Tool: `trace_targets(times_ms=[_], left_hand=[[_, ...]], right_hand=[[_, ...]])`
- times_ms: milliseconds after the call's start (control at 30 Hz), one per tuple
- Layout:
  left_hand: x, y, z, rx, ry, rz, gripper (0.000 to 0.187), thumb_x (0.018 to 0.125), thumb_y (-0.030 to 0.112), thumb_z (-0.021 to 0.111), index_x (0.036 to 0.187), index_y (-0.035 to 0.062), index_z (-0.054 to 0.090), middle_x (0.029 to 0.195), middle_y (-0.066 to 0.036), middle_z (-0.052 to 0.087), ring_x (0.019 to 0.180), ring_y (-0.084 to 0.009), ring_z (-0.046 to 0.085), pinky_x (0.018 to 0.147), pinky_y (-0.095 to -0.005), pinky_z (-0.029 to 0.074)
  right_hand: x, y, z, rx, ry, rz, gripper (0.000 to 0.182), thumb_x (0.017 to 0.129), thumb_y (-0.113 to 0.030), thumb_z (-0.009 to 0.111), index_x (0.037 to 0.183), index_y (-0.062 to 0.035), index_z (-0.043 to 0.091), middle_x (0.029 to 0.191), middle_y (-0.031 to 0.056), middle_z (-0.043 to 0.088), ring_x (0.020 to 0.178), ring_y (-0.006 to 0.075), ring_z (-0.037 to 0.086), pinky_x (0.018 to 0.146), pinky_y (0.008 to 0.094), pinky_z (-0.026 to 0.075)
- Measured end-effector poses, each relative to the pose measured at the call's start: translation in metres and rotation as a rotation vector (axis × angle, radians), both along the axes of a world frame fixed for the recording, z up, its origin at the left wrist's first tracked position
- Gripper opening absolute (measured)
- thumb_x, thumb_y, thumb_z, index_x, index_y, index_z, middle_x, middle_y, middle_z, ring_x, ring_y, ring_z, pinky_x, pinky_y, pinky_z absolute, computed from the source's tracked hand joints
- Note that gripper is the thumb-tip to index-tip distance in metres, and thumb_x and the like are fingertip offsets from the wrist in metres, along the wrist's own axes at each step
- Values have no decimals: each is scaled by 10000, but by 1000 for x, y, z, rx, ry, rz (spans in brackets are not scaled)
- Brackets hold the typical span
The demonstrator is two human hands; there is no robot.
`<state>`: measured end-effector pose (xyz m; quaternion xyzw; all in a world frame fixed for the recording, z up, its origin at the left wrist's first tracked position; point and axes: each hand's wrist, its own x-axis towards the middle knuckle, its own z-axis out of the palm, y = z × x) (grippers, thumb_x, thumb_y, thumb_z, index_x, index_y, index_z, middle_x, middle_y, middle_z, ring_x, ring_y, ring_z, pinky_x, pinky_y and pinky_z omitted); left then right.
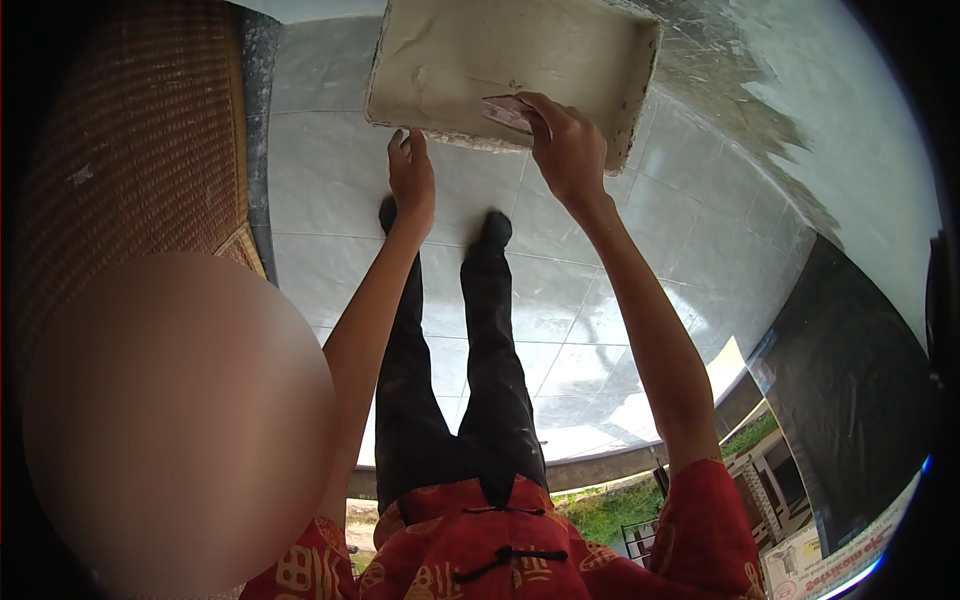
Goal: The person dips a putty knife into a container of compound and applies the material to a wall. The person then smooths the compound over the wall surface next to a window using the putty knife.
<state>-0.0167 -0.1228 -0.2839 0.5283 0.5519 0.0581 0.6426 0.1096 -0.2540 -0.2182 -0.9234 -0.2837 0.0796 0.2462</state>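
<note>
A shallow beige tray [455, 70] with a chipped, worn rim fills the top middle of the head view. My right hand [572, 150] reaches over its near side and pinches a flat, pinkish rectangular piece [508, 113] between thumb and fingers. This piece is held at a slant and overlaps the tray's near rim. My left hand [412, 185] is at the near left part of the rim, fingers loosely bent and a little apart, fingertips right by the edge. Nothing shows in that hand.
Grey floor tiles [590, 270] spread under my feet. A woven brown panel [150, 120] stands on the left, and a wall with peeling paint [800, 100] rises on the right. A black sheet [850, 390] hangs at lower right. A blurred round patch covers the lower left.
</note>
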Motion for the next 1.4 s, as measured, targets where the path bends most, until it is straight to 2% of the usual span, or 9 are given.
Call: trace_targets(times_ms=[167, 267, 600, 700, 767, 1100, 1200, 1267, 1400], left_hand=[[-2, 1, -16, -36, -49, 27, 550, 1048, 403, 465, 1366, -44, 503, 1340, -188, 583, 1267, -262, 539, 1060, -341, 384], [-7, 10, -16, -128, -54, -103, 607, 1036, 485, 456, 1435, 28, 450, 1428, -121, 517, 1352, -249, 451, 1088, -426, 361], [-6, 8, -20, -107, -73, -93, 615, 1025, 501, 484, 1410, 22, 473, 1396, -133, 537, 1330, -266, 480, 1079, -435, 372], [-4, 5, -19, -35, -67, -4, 499, 1039, 377, 502, 1280, -54, 576, 1262, -176, 639, 1186, -253, 587, 1010, -334, 412], [-8, 8, -28, -93, -46, -100, 611, 1030, 489, 481, 1413, 14, 469, 1400, -135, 535, 1321, -271, 495, 1062, -436, 387], [-6, 10, -21, -98, -10, -137, 577, 1035, 442, 489, 1417, 10, 461, 1400, -151, 539, 1316, -258, 508, 1039, -402, 407], [1, 7, -8, -33, 54, -80, 523, 1030, 400, 484, 1304, -41, 549, 1274, -197, 643, 1208, -321, 589, 1010, -374, 427], [12, 5, 22, 152, 241, 24, 601, 1028, 405, 461, 1390, -74, 427, 1343, -214, 584, 1244, -355, 549, 1033, -403, 424], [23, 10, 48, 234, 243, 107, 652, 1028, 382, 452, 1441, -101, 308, 1440, -255, 460, 1313, -389, 467, 1076, -431, 395]], right_hand=[[-4, 5, 0, -3, -46, 70, 185, 912, -122, 647, 1073, -179, 717, 856, 59, 727, 732, 264, 663, 622, 407, 537], [-5, 6, -3, -10, -34, 77, 194, 901, -108, 649, 1068, -179, 716, 855, 49, 727, 720, 260, 654, 617, 405, 534], [-4, 9, -6, -40, -21, 134, 232, 862, -95, 666, 1060, -204, 717, 838, 49, 728, 733, 271, 677, 623, 408, 538], [2, 12, -9, -63, 10, 141, 220, 869, -120, 665, 1056, -218, 726, 810, 62, 726, 704, 294, 685, 625, 413, 541], [6, 12, -10, -87, 36, 139, 214, 873, -133, 665, 1054, -227, 733, 794, 69, 724, 687, 306, 688, 626, 415, 543], [43, 14, 17, -164, 204, 225, 279, 879, -78, 663, 1133, -180, 717, 912, 107, 746, 801, 298, 714, 717, 411, 550], [49, 10, 25, -99, 277, 174, 306, 885, -53, 652, 1177, -140, 685, 959, 116, 747, 859, 279, 721, 766, 384, 553], [52, 4, 28, -39, 319, 124, 317, 892, -45, 646, 1200, -119, 666, 984, 121, 746, 884, 267, 724, 790, 371, 553], [58, -6, 43, 221, 453, -62, 267, 907, -77, 644, 1173, -55, 649, 999, 157, 740, 915, 275, 725, 787, 379, 577]])
